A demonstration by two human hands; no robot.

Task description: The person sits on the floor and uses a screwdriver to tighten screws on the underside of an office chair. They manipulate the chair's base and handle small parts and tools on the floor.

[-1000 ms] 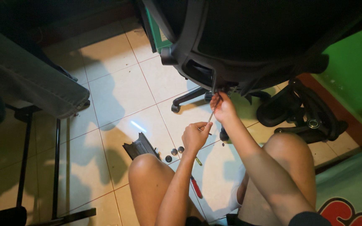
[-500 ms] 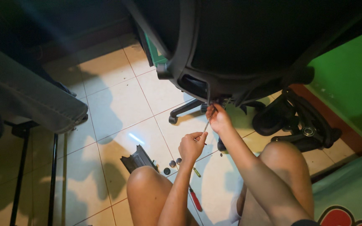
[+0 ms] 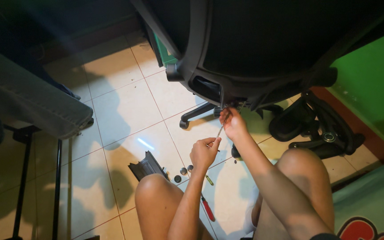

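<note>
A black office chair (image 3: 263, 49) is tipped over above my knees, its seat edge facing me. My right hand (image 3: 233, 123) is raised to the chair's underside and pinches the upper end of a thin metal tool (image 3: 220, 132). My left hand (image 3: 204, 152) sits just below it, fingers closed around the tool's lower end. Both hands hover over the tiled floor (image 3: 125, 120) between my bare knees.
On the tiles by my left knee lie a black plastic part (image 3: 146, 166), a few small round fittings (image 3: 183, 171), a small yellowish bit (image 3: 209, 180) and a red-handled screwdriver (image 3: 208, 209). The chair's wheeled base (image 3: 321, 129) lies at right by a green wall (image 3: 374, 84). A grey cloth-draped frame (image 3: 27, 98) stands left.
The view has shifted so the chair fills more of the top. My right hand has risen closer to the chair's underside, and my left hand has followed up along the tool.
</note>
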